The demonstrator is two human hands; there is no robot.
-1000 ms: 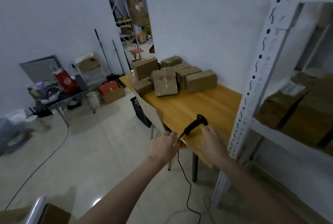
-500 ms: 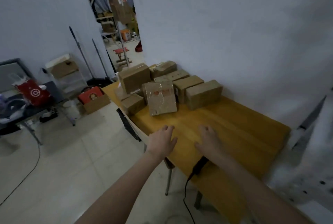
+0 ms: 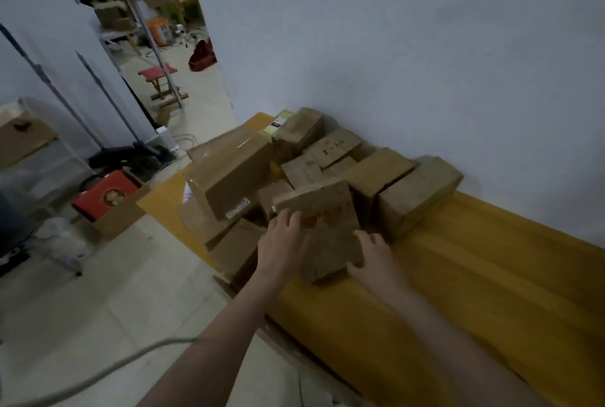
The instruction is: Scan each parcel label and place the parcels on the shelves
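Note:
A flat brown parcel (image 3: 330,226) with red print and clear tape leans tilted at the front of a pile of several cardboard parcels on the yellow wooden table (image 3: 474,269). My left hand (image 3: 283,243) holds its left edge, fingers laid over the top face. My right hand (image 3: 373,259) grips its lower right corner. A long box (image 3: 229,177) lies to the left. A blocky box (image 3: 419,194) sits to the right by the wall. Behind them lies a box with handwriting (image 3: 334,148). Neither the scanner nor the shelves are in view.
A white wall runs along the table's far side. On the floor to the left stands an open carton (image 3: 111,200) with a red item inside. A red stool (image 3: 157,74) sits in the doorway beyond. A grey cable (image 3: 98,370) crosses the floor at bottom left.
The view swung left from the shelf and moved along the table to the pile. Both hands left the scanner and took hold of the flat parcel. The scanner dropped out of view.

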